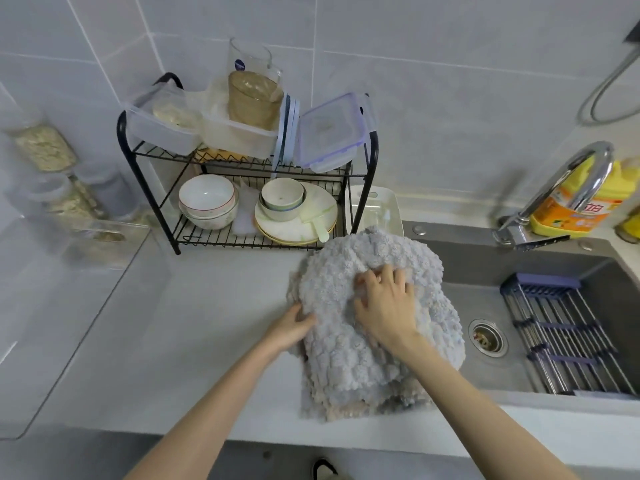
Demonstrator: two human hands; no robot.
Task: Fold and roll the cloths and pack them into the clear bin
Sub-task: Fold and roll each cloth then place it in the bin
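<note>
A pile of fluffy grey-blue cloths (349, 344) lies on the white counter, its right side hanging over the sink's edge. Beige cloth edges show under the pile at the bottom. My left hand (294, 325) grips the pile's left edge, fingers tucked under the top cloth. My right hand (384, 303) rests on top of the pile with its fingers curled into the top cloth's bunched fold. The clear bin (69, 327) stands at the left on the counter, large and see-through, well apart from the cloths.
A black wire dish rack (242, 188) with bowls, plates and plastic boxes stands behind the cloths. The grey sink (485, 299) with a drain, a roll-up rack (568, 341) and a chrome tap (568, 181) is at the right. A yellow bottle (568, 209) stands behind the tap.
</note>
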